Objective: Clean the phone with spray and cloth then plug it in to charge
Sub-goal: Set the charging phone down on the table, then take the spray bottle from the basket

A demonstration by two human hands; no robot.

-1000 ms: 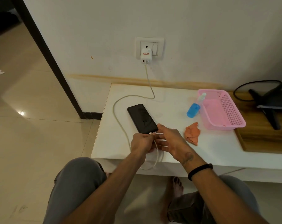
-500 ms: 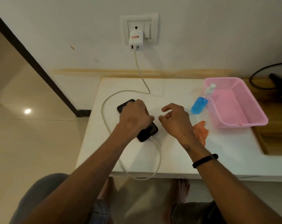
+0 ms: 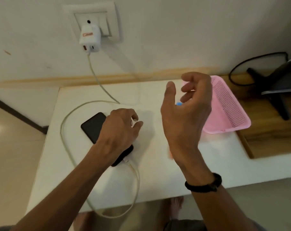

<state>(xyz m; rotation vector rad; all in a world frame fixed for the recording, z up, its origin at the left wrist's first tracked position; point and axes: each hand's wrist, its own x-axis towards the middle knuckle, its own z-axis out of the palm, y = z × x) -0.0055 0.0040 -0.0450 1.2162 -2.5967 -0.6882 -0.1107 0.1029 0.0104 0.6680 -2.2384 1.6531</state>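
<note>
The black phone (image 3: 93, 127) lies screen-up and slanted on the white table (image 3: 158, 180). My left hand (image 3: 119, 129) covers its middle, fingers curled over its right edge. A white cable (image 3: 64, 130) is plugged into the phone's near end, loops off the table's front edge and runs up to the white charger (image 3: 90, 39) in the wall socket. My right hand (image 3: 186, 114) hovers above the table with fingers loosely curled, holding nothing. It hides most of the blue spray bottle (image 3: 179, 103). The cloth is almost fully hidden behind my right wrist.
A pink mesh basket (image 3: 228, 104) sits at the table's right, partly on a wooden board (image 3: 266, 139). A black stand (image 3: 274, 84) and a black wire occupy the far right corner. My knees and bare feet are below the table's front edge.
My left hand moved from the phone's near end onto its middle. My right hand let go near the plug and rose into the air to the right. The camera moved closer.
</note>
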